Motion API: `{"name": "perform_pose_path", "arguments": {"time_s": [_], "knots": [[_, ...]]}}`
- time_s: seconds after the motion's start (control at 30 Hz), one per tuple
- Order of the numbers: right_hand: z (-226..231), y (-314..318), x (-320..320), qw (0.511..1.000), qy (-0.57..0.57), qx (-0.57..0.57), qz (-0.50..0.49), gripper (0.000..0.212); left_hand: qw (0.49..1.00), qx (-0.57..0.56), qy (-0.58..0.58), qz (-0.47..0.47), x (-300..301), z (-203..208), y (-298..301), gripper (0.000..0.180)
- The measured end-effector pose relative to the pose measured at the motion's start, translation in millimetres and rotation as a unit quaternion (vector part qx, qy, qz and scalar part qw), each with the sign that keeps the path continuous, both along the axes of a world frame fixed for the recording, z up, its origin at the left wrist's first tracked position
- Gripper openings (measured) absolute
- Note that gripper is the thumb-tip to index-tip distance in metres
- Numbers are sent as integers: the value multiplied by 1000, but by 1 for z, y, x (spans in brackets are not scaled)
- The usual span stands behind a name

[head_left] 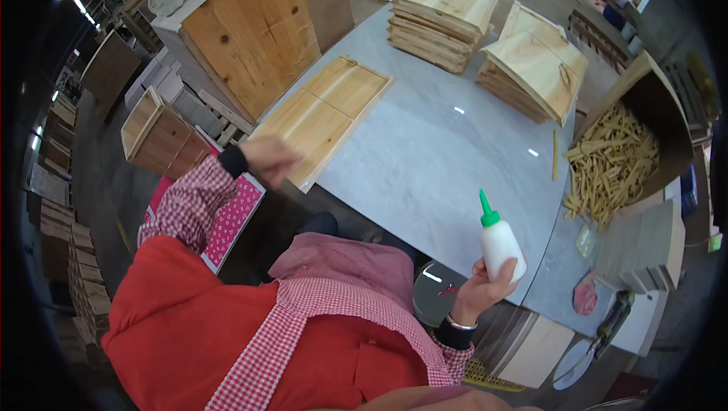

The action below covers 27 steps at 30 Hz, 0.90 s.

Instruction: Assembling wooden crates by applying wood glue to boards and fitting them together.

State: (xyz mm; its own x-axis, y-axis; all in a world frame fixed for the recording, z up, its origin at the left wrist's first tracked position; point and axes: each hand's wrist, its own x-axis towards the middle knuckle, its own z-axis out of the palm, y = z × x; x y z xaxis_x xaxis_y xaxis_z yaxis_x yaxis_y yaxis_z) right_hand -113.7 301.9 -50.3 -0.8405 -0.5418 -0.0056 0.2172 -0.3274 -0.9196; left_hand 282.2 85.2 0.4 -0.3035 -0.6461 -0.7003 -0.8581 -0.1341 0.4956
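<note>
In my right hand [479,294] is a white squeeze bottle [501,247] with a green pointed nozzle, its tip aimed up and a little left. The fingers are wrapped round its lower part, above the table's near right side. My left hand [271,159] is smeared by motion, so its fingers cannot be made out. It is at the near left end of a flat wooden panel [327,110], and whether it touches the panel is unclear. This panel lies along the left edge of the grey marbled table [432,145], with a thin line running across it.
Two stacks of wooden panels [447,5] [535,62] stand at the table's far side. On the right, a cardboard box [648,81] lies tipped with many thin wood strips [610,157]. Grey boards [641,248] stand nearby. A wooden-fronted cabinet [250,28] rises at the left.
</note>
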Motion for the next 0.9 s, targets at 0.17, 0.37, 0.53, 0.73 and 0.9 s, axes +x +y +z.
{"name": "perform_pose_path", "arguments": {"time_s": [0.17, 0.37, 0.53, 0.73, 0.9], "knots": [[-4, -16, -12, 1000, -7, 7, -2, 50, 779, -603, 152, -81, -129, 24, -157, 48], [-5, -15, -20, 998, 5, 56, -36, 50, 886, -369, 111, 259, -207, 41, -319, 71], [-15, -22, -28, 995, 2, 66, -73, 48, 894, -264, 192, 308, -220, 44, -328, 63], [-16, -45, -27, 995, 20, 81, -59, 52, 778, -203, 393, 446, -227, 43, -321, 33], [-8, -42, -24, 998, 27, 35, -37, 51, 677, -62, 603, 417, -136, -8, -299, 32]]}}
